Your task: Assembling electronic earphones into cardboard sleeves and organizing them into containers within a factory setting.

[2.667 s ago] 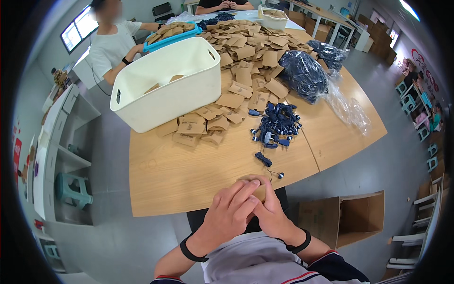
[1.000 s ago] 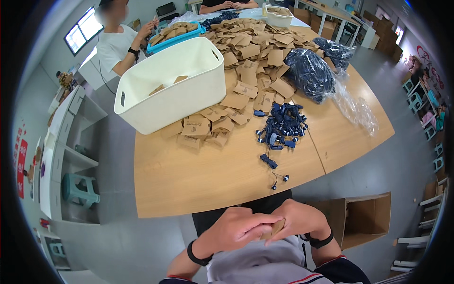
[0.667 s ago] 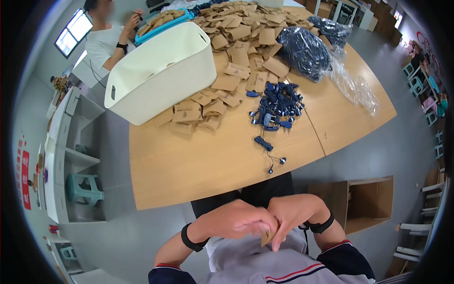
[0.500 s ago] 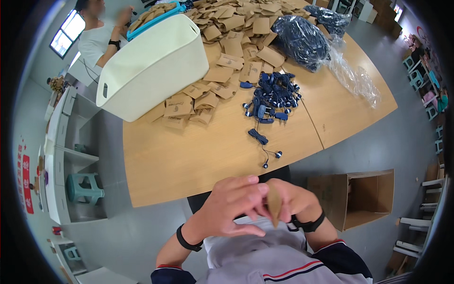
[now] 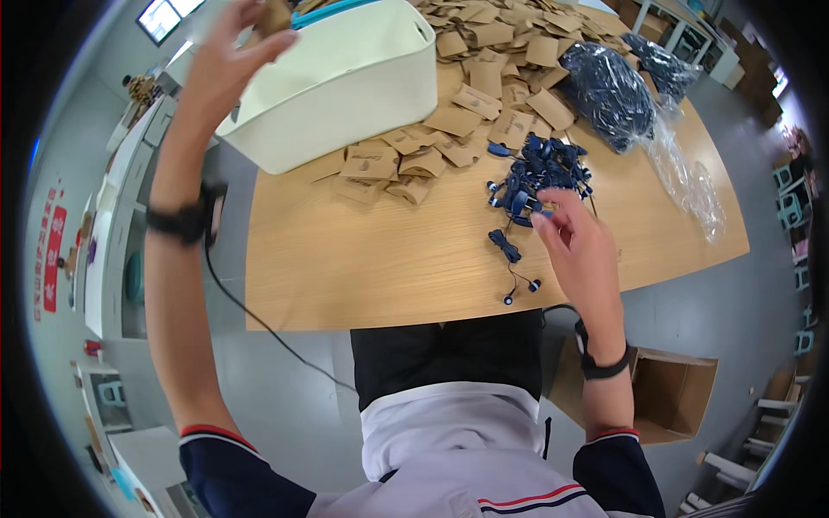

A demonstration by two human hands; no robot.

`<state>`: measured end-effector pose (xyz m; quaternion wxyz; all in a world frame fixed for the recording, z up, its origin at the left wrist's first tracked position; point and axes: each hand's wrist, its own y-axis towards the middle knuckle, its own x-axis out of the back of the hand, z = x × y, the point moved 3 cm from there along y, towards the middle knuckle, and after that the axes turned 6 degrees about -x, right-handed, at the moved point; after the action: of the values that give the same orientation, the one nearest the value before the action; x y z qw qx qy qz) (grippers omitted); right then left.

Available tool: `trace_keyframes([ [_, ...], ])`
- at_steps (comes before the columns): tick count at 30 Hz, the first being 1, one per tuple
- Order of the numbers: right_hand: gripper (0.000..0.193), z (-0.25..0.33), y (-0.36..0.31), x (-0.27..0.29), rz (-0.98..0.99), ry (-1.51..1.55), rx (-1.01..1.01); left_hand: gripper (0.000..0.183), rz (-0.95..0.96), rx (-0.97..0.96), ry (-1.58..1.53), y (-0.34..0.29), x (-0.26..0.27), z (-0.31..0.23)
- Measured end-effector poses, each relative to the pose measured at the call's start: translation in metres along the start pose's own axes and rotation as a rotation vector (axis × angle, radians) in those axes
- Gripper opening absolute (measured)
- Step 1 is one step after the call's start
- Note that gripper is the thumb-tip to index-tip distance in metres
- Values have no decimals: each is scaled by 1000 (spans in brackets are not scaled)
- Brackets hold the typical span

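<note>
My left hand (image 5: 226, 60) is raised at the upper left, over the near-left end of a white plastic tub (image 5: 345, 112). A small brown cardboard pillow box (image 5: 275, 17) shows between its thumb and fingers, partly cut off by the picture's top. Toward the right, my right hand (image 5: 580, 246) reaches to the front of a tangled pile of dark blue earphones (image 5: 548, 168). Its thumb and forefinger are apart at the pile's edge. One bundled pair of earphones (image 5: 505, 246) lies separately in front, its earbuds toward the table edge.
Brown pillow boxes (image 5: 371, 162) lie beside the tub, with a larger heap (image 5: 501, 34) behind. Clear bags of dark goods (image 5: 609, 95) rest on the table (image 5: 389, 268) at the right. An open carton (image 5: 673, 393) stands on the floor. A cable (image 5: 276, 332) hangs below my left wrist.
Both hands were together near my body around a pillow box. The left has swung up and left to the tub; the right has moved forward to the earphones. The head view has shifted.
</note>
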<state>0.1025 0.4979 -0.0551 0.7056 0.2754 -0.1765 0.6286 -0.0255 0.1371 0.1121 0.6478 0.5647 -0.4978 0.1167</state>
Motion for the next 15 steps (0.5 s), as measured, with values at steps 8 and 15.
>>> trace_keyframes([
  [8, 31, -13, 38, -40, 54, -603, 124, 68, 93, 40, -295, -59, -74, -49],
  [15, 20, -7, 22, -18, 101, -395, 119, 51, 263, 111, -659, -139, -93, -166],
])
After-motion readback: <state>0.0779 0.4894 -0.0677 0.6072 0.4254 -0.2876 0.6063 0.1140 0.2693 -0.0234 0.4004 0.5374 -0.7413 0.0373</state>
